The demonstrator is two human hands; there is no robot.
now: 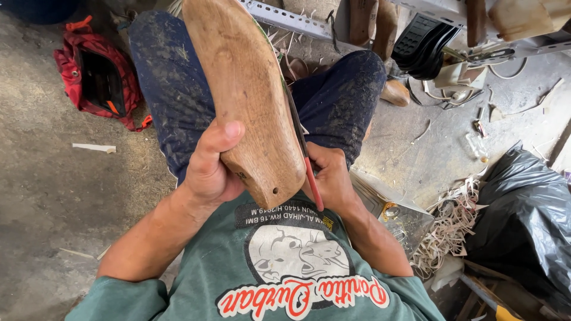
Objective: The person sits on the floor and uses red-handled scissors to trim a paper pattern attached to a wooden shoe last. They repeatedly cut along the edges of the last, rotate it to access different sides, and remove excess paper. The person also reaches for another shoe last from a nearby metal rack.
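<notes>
Where the person sits on the concrete floor (pixel 53 196), knees apart in dusty dark trousers (pixel 172 89), everything in hand lies over the lap.

Surroundings, big to small: black plastic bag (pixel 529 220) at the right edge of the floor; red pouch (pixel 98 77) lying open toward the far left corner; stack of black shoe soles (pixel 425 44) hanging off a metal rack (pixel 297 21) along the far edge; heap of pale trimmings (pixel 455 223) beside the bag; one white scrap (pixel 94 147) alone on the left of the floor.

Wooden shoe form (pixel 250 95): large, tan, held up between the knees. Long axis runs away from the body, heel end with a small hole nearest the chest, toe end pointing to the far edge and tilted slightly left.

Left hand (pixel 208 169): fingers closed around the heel end from the left, thumb pressed on the upper face. It carries the form's weight.

Right hand (pixel 333 178): fingers closed on a thin tool with a red handle (pixel 314 184), tucked against the form's right side. Its dark shaft lies along the form's right edge, nearly parallel to the long axis, tip pointing away. The working end appears to touch the edge, but I cannot tell exactly where.

Both hands sit at the near end; the rest of the form stretches away from them.
</notes>
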